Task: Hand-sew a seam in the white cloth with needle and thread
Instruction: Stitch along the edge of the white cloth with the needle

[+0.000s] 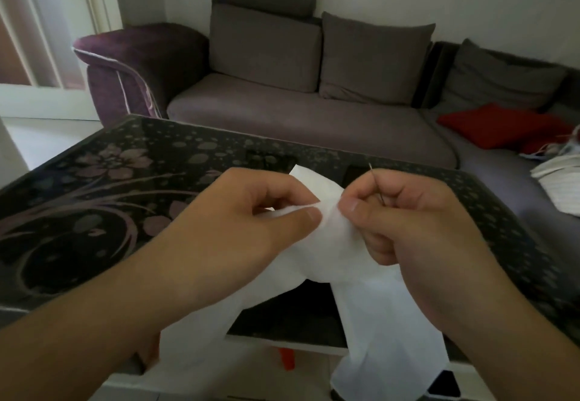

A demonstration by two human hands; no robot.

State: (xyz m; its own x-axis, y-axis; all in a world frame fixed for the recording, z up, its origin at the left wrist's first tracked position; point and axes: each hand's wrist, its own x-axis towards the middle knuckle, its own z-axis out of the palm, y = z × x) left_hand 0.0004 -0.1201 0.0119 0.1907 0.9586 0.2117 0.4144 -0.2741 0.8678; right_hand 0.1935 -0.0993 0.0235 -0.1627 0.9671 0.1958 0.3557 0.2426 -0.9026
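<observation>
Now white cloth [329,237] pinched between both hands, left hand [251,212], right hand [408,212] also gripping needle [376,185].

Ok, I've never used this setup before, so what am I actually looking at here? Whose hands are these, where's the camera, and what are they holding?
There is no machine: these are a person's two bare hands, filmed by one wide-angle camera on their head, looking forward and down. The left hand pinches a fold of the white cloth, which hangs down over the near edge of a dark flowered table. The right hand also holds the cloth and grips a needle, its end sticking up. I cannot make out the thread. A sofa stands behind.
</observation>
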